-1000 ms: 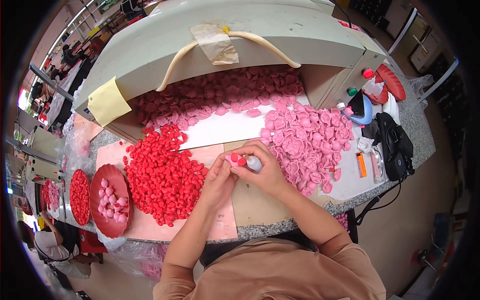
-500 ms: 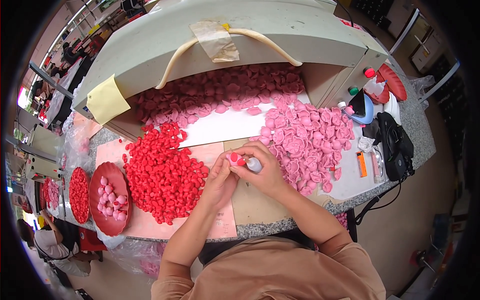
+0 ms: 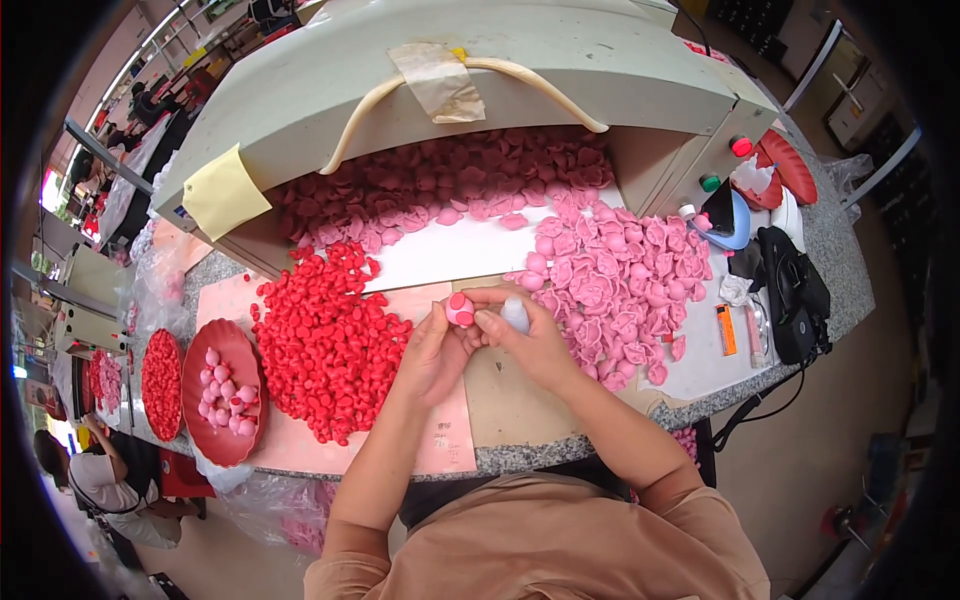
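Note:
A small pink ball-shaped piece with red patches (image 3: 459, 310) is pinched in the fingertips of my left hand (image 3: 430, 360). In my right hand (image 3: 540, 350) is a small translucent squeeze bottle (image 3: 515, 315), its body showing between thumb and fingers. My right thumb and fingertips come up close beside the pink piece; whether they touch it I cannot tell. Just left of my hands lies a heap of small glossy red pieces (image 3: 330, 350). A heap of pink petal-shaped and rounded pieces (image 3: 605, 290) spreads to their right.
A grey metal housing (image 3: 300, 100) arches over more pink pieces at the back. Left of the red heap sits a red scalloped dish (image 3: 218, 450) holding pink balls. An orange packet (image 3: 725, 330) and a black bag (image 3: 795, 290) lie at right. Another person (image 3: 110, 475) works far left.
The pink piece has turned in my left fingers, showing different red patches. My right hand has tilted the bottle more upright and drawn it slightly away from the piece.

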Demonstrator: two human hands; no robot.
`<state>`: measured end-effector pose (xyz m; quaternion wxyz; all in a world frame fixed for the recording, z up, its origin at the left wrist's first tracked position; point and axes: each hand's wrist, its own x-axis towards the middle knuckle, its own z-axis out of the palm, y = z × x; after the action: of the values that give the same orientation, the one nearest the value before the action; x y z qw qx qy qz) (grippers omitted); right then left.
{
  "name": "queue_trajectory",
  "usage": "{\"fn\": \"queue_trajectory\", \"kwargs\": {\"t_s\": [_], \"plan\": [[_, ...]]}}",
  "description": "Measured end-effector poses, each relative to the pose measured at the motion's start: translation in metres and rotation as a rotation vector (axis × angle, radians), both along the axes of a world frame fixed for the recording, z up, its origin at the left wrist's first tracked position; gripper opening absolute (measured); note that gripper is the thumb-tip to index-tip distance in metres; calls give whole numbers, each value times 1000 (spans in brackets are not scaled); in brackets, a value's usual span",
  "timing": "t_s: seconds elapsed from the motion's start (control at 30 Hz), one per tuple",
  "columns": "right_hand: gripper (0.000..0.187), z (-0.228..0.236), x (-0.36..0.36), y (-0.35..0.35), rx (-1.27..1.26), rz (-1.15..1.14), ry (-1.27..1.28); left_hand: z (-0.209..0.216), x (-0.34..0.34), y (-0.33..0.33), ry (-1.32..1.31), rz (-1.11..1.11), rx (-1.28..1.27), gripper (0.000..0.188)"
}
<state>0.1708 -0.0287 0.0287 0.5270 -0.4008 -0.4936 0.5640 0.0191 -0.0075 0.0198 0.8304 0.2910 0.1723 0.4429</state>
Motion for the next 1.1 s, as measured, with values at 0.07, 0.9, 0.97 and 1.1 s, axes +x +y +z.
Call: {"fn": "queue_trajectory", "kwargs": {"t_s": [0.07,0.9,0.97,1.1], "plan": [[30,3,1,1,-188,62,156,-12,-7,1,51,97,-11,37],[30,1,28,20,-316,157,14,-1,-20,3,599,39,28,39],[30,1,28,20,-336,152,0,-1,-19,2,604,62,53,38],[31,3,28,19,-315,160,-31,1,-19,2,615,80,66,35]]}}
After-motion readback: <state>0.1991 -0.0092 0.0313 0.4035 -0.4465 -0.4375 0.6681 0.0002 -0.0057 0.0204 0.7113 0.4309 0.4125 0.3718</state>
